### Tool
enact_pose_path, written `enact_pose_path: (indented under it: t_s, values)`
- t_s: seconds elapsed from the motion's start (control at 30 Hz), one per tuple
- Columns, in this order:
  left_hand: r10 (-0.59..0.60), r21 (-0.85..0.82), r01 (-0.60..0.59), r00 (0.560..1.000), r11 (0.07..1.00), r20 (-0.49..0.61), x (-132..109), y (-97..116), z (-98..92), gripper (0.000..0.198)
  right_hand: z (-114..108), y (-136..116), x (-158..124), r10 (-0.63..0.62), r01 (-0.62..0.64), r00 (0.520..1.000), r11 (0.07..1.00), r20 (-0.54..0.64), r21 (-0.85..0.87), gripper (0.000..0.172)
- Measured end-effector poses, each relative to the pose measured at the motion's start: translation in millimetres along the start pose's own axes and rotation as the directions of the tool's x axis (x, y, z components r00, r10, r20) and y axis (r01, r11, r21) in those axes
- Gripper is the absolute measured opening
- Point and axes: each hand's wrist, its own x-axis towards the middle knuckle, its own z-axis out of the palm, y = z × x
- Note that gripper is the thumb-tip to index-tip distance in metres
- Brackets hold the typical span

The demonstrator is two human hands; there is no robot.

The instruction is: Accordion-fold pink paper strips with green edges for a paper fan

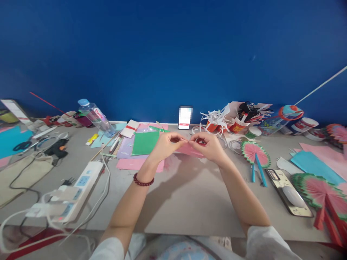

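Observation:
Above the middle of the table, a sheet of pink paper (192,150) hangs below my fingertips. My left hand (168,144) pinches its upper edge between thumb and fingers. Right beside it, my right hand (208,145) grips the same edge, and the fingertips of both hands nearly meet. Part of the paper is hidden behind my hands. Close to my left hand lie a green paper stack (145,143) and a pink strip of paper (130,164). To the right of my right hand is a paper fan (256,153) in pink and green with blue sticks.
A phone (184,117) leans on the blue wall. At left are a tilted water bottle (99,117) and a power strip (84,187) with loose cables. On the right are paper cups (239,125), a phone with a mouse (293,196) on it, and a second fan (324,193).

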Motion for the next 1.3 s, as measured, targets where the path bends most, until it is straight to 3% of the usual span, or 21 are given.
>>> enact_pose_path:
  t_s: [0.1,0.27,0.43,0.6,0.73,1.0,1.3]
  values:
    - [-0.076,-0.121,0.077,0.997,0.990,0.012,2.9,-3.1,0.2,0.022,1.1,0.9,-0.2,0.003,-0.002,1.000,1.000,-0.025,0.027,0.008]
    - [-0.036,-0.152,0.031,0.999,0.988,-0.028,4.9,-3.6,-0.5,0.021,2.6,1.4,-0.6,0.078,-0.077,0.997,0.993,-0.001,0.086,0.009]
    - [0.060,-0.042,-0.063,0.996,0.997,-0.071,2.7,-1.3,2.7,0.020,5.7,4.4,-0.5,0.093,-0.099,0.995,0.981,0.048,0.168,0.015]
    - [0.127,0.028,-0.125,0.989,0.992,-0.078,-0.1,1.2,5.6,0.017,8.4,6.7,-1.6,0.046,-0.042,0.999,0.988,-0.024,0.146,0.013]
    - [0.091,-0.049,-0.091,0.996,0.995,-0.011,2.2,-1.7,3.6,0.020,8.3,6.4,-2.3,0.066,-0.056,0.995,0.990,-0.069,0.132,0.014]
    - [-0.056,-0.089,0.041,0.983,0.995,-0.177,6.4,-7.3,-7.0,0.023,-4.8,8.1,1.5,0.168,-0.172,0.984,0.982,0.051,0.077,0.018]
    - [-0.045,-0.061,0.037,0.988,0.997,-0.145,9.8,-14.3,-14.0,0.023,-3.7,22.7,4.3,0.207,-0.220,0.972,0.968,0.110,0.122,0.018]
